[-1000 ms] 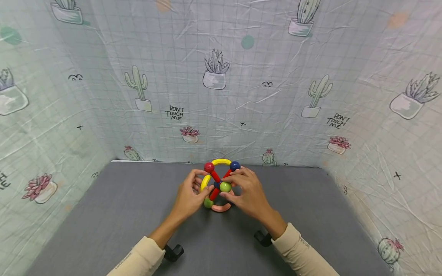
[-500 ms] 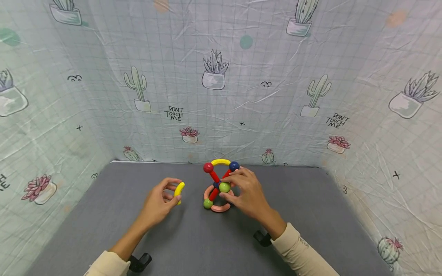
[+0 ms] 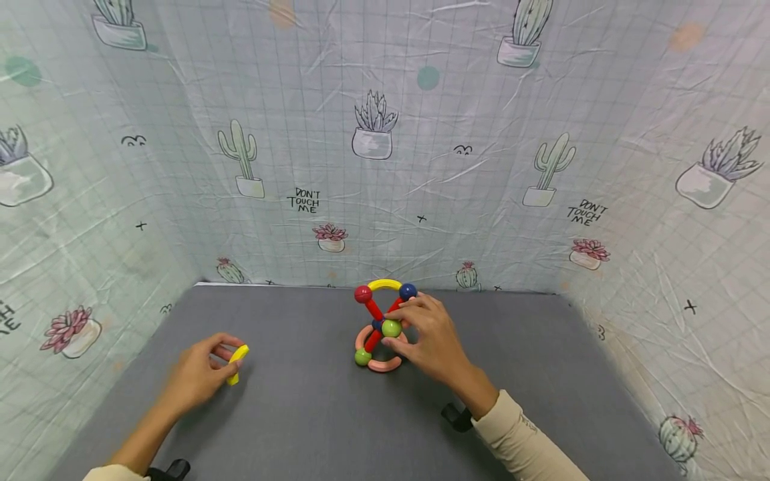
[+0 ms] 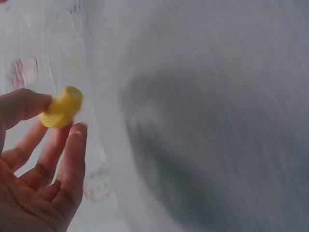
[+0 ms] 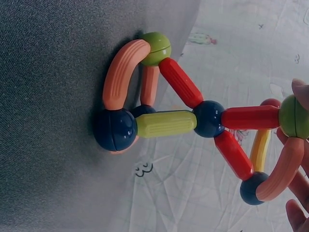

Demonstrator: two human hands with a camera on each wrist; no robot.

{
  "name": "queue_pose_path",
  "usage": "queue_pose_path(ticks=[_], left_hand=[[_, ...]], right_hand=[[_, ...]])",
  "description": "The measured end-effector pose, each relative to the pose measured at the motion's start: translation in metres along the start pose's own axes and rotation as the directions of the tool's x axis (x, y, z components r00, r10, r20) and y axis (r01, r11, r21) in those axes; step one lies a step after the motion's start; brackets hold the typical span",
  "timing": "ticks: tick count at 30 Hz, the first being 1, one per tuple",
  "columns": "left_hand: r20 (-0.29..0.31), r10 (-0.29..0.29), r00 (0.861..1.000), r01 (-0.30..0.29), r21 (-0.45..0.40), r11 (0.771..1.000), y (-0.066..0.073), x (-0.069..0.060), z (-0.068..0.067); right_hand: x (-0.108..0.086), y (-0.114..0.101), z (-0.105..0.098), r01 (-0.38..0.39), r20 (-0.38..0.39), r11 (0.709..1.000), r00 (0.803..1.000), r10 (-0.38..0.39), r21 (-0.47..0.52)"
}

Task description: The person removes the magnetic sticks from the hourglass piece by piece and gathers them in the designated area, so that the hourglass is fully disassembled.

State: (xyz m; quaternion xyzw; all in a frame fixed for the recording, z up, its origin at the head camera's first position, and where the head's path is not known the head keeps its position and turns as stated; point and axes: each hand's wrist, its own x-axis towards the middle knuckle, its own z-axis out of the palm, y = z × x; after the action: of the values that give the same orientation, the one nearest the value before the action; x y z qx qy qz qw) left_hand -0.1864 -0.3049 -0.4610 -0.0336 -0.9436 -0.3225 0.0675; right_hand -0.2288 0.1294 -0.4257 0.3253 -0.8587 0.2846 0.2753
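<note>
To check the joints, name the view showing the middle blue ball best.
The right wrist view: the middle blue ball shows large there, with red sticks and a yellow-green stick meeting at it. The head view shows it small, partly covered by the green ball in the right hand. The left wrist view misses it.

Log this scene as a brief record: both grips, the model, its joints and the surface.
Left grip: pinches a yellow curved rod, apart from the model
Right grip: holds the upper green ball
Model: stands on the gray surface
Center joint: dark blue ball; three red rods, one yellow-green rod
Top: yellow arc links red ball and blue ball
</note>
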Motion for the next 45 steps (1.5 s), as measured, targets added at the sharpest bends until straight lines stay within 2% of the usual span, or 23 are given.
queue_pose_path(ticks=[4,8,12,18,21,24,26,28,30,36,40,45], left_hand=[[0.045,-0.023,0.999,0.019,0.082,0.996,-0.020,-0.006,-0.012],[0.053,-0.032,0.998,0.022,0.177,0.984,-0.034,-0.009,-0.019],[0.075,-0.037,0.996,0.018,0.241,0.970,-0.043,-0.012,-0.021],[0.125,-0.081,0.989,0.043,0.275,0.960,-0.049,-0.015,-0.019],[0.112,-0.074,0.991,0.039,0.288,0.957,-0.049,-0.017,-0.018],[0.023,0.009,1.000,-0.016,0.314,0.949,-0.046,-0.020,-0.014],[-0.049,0.085,0.995,-0.064,0.331,0.941,-0.037,-0.021,-0.012],[-0.123,0.156,0.980,-0.105,0.346,0.932,-0.024,-0.022,-0.008],[-0.155,0.199,0.968,-0.136,0.344,0.929,-0.007,-0.020,-0.006],[-0.181,0.270,0.946,-0.209,0.298,0.931,0.049,-0.011,0.009],[-0.182,0.330,0.926,-0.279,0.260,0.924,0.084,-0.005,0.027],[-0.163,0.383,0.909,-0.348,0.207,0.914,0.129,0.001,0.050]], right_hand=[[0.000,0.000,-0.001,0.006,-0.002,1.000,1.000,-0.006,0.003],[0.001,0.000,-0.001,0.006,0.002,1.000,1.000,-0.006,0.008],[0.001,0.000,-0.002,0.005,0.007,1.000,1.000,-0.005,0.009],[0.001,0.000,-0.005,0.003,0.037,1.000,0.999,-0.003,-0.002],[0.001,0.001,-0.006,0.006,0.056,1.000,0.998,-0.006,0.001],[0.001,0.003,-0.009,0.012,0.069,1.000,0.998,-0.012,0.000],[0.000,0.006,-0.010,0.015,0.067,1.000,0.998,-0.016,0.007],[-0.001,0.008,-0.012,0.020,0.060,1.000,0.998,-0.020,0.006],[-0.002,0.012,-0.015,0.024,0.043,1.000,0.999,-0.024,0.005],[-0.002,0.021,-0.020,0.036,0.008,0.999,0.999,-0.035,-0.007],[-0.002,0.024,-0.021,0.045,0.007,0.999,0.999,-0.045,-0.009],[-0.001,0.023,-0.021,0.054,0.017,0.999,0.998,-0.054,-0.008]])
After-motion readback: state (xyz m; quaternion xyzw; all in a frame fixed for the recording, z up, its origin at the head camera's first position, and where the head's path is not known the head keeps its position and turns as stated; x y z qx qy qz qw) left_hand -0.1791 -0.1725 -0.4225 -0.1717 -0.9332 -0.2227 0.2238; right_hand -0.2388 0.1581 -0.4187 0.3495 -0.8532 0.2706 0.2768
